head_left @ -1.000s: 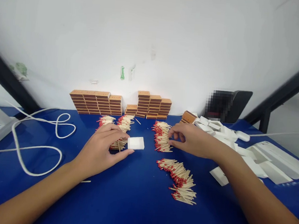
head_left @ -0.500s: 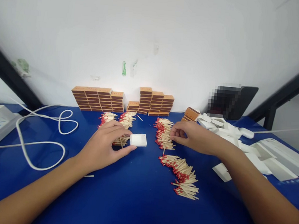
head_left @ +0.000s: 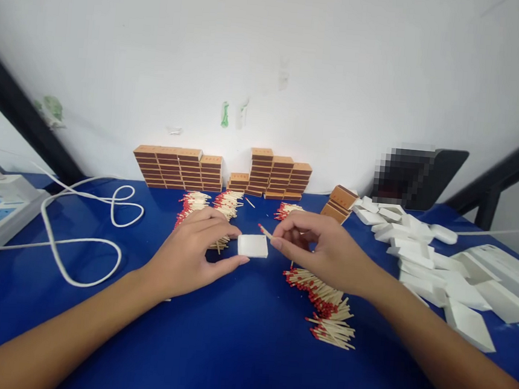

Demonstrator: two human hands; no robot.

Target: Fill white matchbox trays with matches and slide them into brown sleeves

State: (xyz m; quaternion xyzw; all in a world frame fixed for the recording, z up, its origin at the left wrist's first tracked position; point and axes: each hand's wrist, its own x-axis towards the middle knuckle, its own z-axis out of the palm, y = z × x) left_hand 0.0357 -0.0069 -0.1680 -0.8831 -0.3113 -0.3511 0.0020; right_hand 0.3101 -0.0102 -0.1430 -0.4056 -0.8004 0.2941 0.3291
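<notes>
My left hand point(head_left: 202, 250) pinches the left end of a small white matchbox tray point(head_left: 253, 246) between thumb and fingers, just above the blue table. On the tray's right, my right hand point(head_left: 316, 245) is closed on a matchstick point(head_left: 265, 231), whose red head points up and left over the tray's far right corner. Behind my left hand lie heaps of red-headed matches point(head_left: 228, 204), partly covered by it. Another pile of matches point(head_left: 289, 211) shows behind my right hand. Nearer, more matches point(head_left: 318, 293) spread in a curved row below that hand.
Stacked brown matchboxes point(head_left: 177, 169) line the wall, with more stacks point(head_left: 270, 174) to their right. Loose white trays point(head_left: 417, 257) pile up at the right, near a dark tablet-like object point(head_left: 445, 177). White cables point(head_left: 56, 255) and a power strip point(head_left: 0, 220) lie at the left.
My right hand has moved left from the match pile to the tray, a matchstick now showing in its fingers. My left hand still holds the tray. The view has shifted slightly.
</notes>
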